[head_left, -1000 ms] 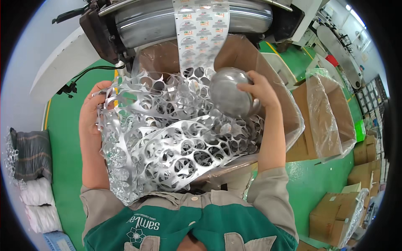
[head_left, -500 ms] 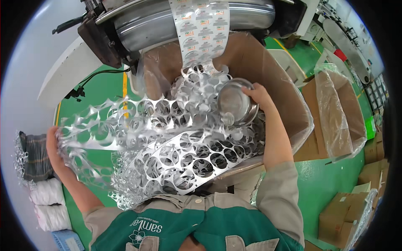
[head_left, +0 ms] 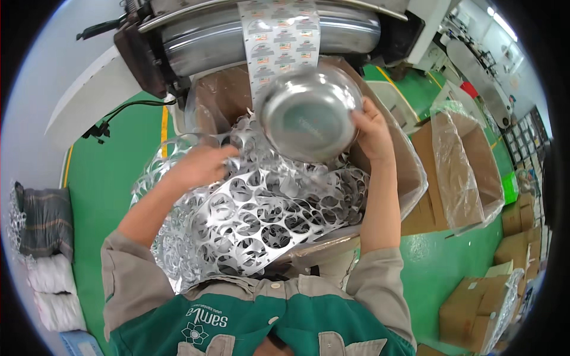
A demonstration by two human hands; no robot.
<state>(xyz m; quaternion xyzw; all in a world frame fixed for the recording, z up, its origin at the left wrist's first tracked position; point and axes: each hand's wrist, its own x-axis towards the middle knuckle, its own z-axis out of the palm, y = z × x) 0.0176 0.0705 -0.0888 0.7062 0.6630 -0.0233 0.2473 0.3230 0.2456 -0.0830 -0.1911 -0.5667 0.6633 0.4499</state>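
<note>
You are holding a shiny metal bowl (head_left: 307, 113) up in your right hand (head_left: 371, 127). Your fingers are wrapped tight on its rim at the bowl's 3 o'clock side, and the open side of the bowl is tipping toward you. Keep that grip firm, because the bowl looks smooth and could slip. I think keeping it over the big lined box (head_left: 409, 160) is smart, so anything that drops lands inside.

Your left hand (head_left: 199, 166) is resting on the silver foil web (head_left: 261, 202), the sheet full of round punched holes. Your fingers are curled down on it, but I cannot tell if they are pinching it or only pressing. The foil looks thin and its cut edges may be sharp, so be gentle and do not yank it. It looks easy to tear.

From your left hand, the bowl is at about 2 o'clock, close by but not touching. From your right hand, the bowl is at 9 o'clock and touching your fingers. The foil web is lying under the bowl, at the bowl's 6 o'clock, piling over the box edge toward your shirt.

The printed foil strip (head_left: 279, 41) is hanging down from the big roller (head_left: 196, 41) at the bowl's 12 o'clock. Keep the bowl from bumping it.
</note>
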